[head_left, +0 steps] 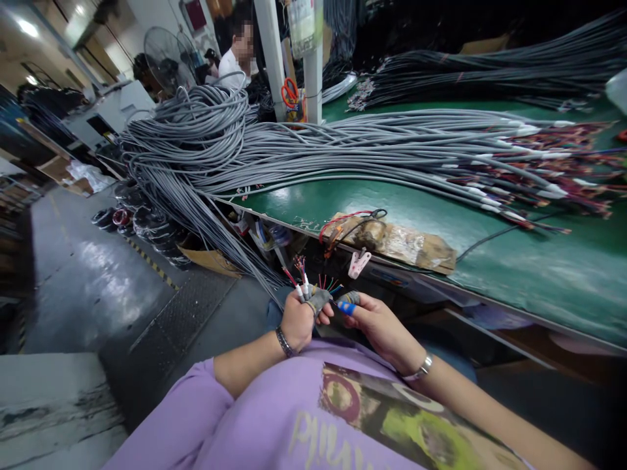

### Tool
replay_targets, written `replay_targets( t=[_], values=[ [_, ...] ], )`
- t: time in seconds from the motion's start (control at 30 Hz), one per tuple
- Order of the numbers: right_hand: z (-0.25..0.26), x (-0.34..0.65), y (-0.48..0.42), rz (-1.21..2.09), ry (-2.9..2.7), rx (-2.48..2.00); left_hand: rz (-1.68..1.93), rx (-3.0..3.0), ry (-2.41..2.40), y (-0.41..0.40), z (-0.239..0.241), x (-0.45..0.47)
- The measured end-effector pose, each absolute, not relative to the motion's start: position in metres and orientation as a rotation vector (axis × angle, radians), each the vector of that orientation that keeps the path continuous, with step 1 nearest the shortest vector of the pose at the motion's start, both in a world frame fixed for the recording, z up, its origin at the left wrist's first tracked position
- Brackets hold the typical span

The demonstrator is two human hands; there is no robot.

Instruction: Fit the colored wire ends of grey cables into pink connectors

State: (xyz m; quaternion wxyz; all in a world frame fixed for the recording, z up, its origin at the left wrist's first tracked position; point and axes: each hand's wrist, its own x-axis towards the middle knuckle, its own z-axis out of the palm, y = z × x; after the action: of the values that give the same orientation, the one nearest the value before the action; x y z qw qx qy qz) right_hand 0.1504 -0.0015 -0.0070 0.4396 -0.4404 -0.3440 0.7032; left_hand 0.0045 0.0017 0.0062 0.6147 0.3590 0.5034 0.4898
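Observation:
My left hand (300, 320), in front of my lap, is closed round several grey cables. White-sleeved cable ends (305, 284) with bundled coloured cores stick up from its fist. Beside its grey-covered thumb, thin coloured wires (331, 284) fan out in red, green and blue. My right hand (375, 320) meets it from the other side, thumb and forefinger pinched together close to those wires. Blue tape wraps one of its fingers and a grey cover sits on another. Whatever lies between the right fingertips is too small and dark to make out.
A green workbench (519, 274) carries a long bundle of grey cables (353, 143). At its front edge lie a taped cardboard piece (416, 248) and a pink clip (359, 264). Orange-handled scissors (290, 93) stand by a post. Behind sits another person (234, 65).

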Motion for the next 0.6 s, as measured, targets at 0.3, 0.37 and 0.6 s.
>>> replay_targets(
  t=[0.3,0.37,0.6],
  values=[
    [0.003,0.150,0.003,1.752,-0.804,-1.066,1.096,0.841,1.176,0.002,0.005,0.004],
    [0.005,0.148,0.005,1.734,-0.806,-1.072,1.084,0.849,1.173,0.001,0.004,0.005],
    [0.003,0.148,0.007,1.709,-0.734,-1.142,1.101,0.886,1.166,0.002,0.005,0.005]
  ],
)
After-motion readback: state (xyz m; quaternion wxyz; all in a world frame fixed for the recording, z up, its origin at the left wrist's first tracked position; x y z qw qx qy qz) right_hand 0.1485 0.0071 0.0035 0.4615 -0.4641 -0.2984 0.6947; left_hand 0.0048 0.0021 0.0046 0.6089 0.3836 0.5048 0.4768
